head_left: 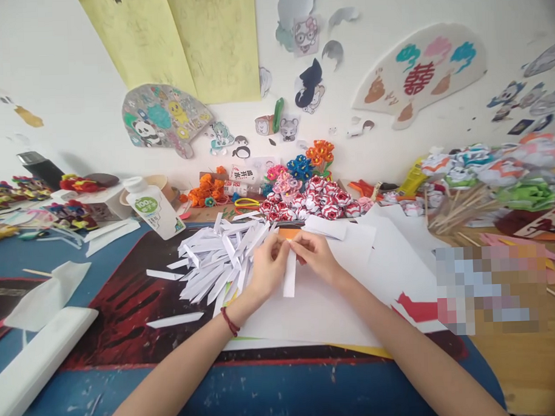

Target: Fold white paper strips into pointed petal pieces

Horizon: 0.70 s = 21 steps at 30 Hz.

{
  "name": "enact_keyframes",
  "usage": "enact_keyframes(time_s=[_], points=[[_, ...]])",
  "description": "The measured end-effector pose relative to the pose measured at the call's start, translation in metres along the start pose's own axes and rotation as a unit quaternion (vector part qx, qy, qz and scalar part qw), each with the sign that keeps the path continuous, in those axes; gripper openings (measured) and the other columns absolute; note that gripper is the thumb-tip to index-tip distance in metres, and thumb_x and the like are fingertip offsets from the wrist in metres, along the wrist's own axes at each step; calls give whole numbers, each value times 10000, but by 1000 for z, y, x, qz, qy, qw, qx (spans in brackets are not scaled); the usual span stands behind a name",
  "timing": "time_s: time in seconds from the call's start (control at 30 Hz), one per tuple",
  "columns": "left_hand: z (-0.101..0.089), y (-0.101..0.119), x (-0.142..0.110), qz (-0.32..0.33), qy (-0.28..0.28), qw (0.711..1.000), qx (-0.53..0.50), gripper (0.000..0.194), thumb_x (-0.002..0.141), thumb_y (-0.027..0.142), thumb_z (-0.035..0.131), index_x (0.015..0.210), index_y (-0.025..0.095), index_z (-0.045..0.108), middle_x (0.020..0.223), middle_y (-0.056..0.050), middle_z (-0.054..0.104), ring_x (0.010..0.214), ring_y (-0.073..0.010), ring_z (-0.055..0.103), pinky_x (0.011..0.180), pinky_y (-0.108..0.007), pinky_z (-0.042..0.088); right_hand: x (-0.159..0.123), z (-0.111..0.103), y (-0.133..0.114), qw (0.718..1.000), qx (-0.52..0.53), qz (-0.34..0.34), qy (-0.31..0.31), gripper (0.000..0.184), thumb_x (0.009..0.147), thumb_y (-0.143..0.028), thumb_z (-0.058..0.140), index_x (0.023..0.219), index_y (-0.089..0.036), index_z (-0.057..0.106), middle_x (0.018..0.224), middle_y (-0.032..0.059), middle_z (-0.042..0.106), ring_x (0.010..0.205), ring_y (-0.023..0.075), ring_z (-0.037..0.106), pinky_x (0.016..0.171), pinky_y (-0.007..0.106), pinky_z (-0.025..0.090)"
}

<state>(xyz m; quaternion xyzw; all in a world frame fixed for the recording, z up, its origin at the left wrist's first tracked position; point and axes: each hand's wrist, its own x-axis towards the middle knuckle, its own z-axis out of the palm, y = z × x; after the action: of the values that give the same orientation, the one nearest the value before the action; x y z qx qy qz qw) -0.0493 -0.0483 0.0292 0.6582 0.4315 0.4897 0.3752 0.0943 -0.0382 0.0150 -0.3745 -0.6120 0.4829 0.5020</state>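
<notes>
Now between the fingertips: white paper strip (290, 280), upper end pinched, lower end hanging free above white sheets (322, 315), midway along the blue table (266, 393) and well back from its near edge.
Left hand (268, 266): closed on the strip's upper end, thumb against bent forefinger; red bracelet (230, 322) at the wrist.
Right hand (318, 255): also closed on that end by thumb and forefinger, fingertips just beside the left ones.
Handling of the strip: best steadied with the left pinch, worked in small moves with the right; edges matched before pressing, any crease run flat with a thumbnail, pressure light enough to avoid tearing or skewing.
Arms: reaching forward from the near edge, converging on the strip; wrists raised slightly, fingers curled inward.
Strip pile (213, 265): loosely heaped just left of the hands, on a dark mat (126, 298).
Toward the far edge: red-and-white flowers (320, 199), beyond the hands; white bottle (155, 211), beyond the pile.
</notes>
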Motion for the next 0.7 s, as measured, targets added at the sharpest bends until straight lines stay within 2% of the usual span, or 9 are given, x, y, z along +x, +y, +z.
enact_keyframes(time_s=[0.2, 0.37, 0.57, 0.7], points=[[4, 3, -11, -16, 20, 998, -50, 200, 887, 328, 513, 778, 166, 553, 704, -1, 595, 648, -121, 574, 618, -226, 433, -8, 3, -8, 1000, -10, -8, 13, 316, 826, -478, 600, 729, -180, 555, 607, -26, 518, 497, 93, 488, 466, 226, 387], [7, 5, -13, -20, 16, 997, -73, 222, 900, 339, 491, 766, 167, 538, 654, 21, 570, 577, -98, 532, 554, -205, 400, -8, -1, -12, 1000, -15, -8, 17, 305, 822, -462, 607, 716, -181, 551, 576, -34, 516, 477, 92, 477, 465, 231, 385], [5, 2, -14, -3, 15, 999, -32, 209, 884, 297, 498, 714, 175, 518, 640, 18, 581, 592, -115, 552, 580, -222, 407, -4, -9, -4, 997, -16, 41, -63, 326, 847, -498, 566, 769, -181, 560, 607, -23, 548, 491, 101, 506, 472, 234, 390], [5, 0, -13, -6, -9, 1000, 11, 206, 899, 293, 472, 744, 178, 544, 669, 2, 612, 614, -132, 567, 606, -241, 419, -4, -11, -5, 995, -21, 35, -86, 337, 866, -509, 536, 789, -182, 562, 651, -23, 533, 508, 95, 501, 483, 233, 391]])
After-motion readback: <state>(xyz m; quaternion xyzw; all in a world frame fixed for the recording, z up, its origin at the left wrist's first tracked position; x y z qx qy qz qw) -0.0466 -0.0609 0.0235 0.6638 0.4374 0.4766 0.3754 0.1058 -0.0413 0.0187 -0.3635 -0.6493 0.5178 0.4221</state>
